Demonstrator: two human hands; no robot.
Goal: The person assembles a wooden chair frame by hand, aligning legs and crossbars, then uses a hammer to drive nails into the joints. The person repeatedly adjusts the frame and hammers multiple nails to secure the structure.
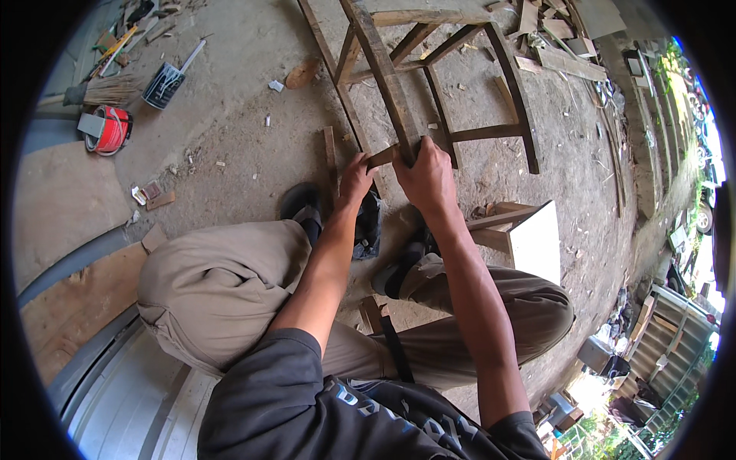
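A bare wooden chair frame (381,67) lies tipped on the concrete floor ahead of me, its legs and rails spread toward the far side. My right hand (426,175) is wrapped round the near end of its long middle post. Closed on the near end of the adjoining left post, beside a short crosspiece (381,158), is my left hand (355,181). Both arms reach forward between my bent knees. The fingertips of each hand are partly hidden behind the wood.
A small wooden stool with a white top (539,241) stands by my right knee. At the left are a red can (110,130), a dark paint-streaked container (164,86) and a straw broom (111,90). Scrap boards (571,63) pile up at far right. A black bag (369,226) lies between my feet.
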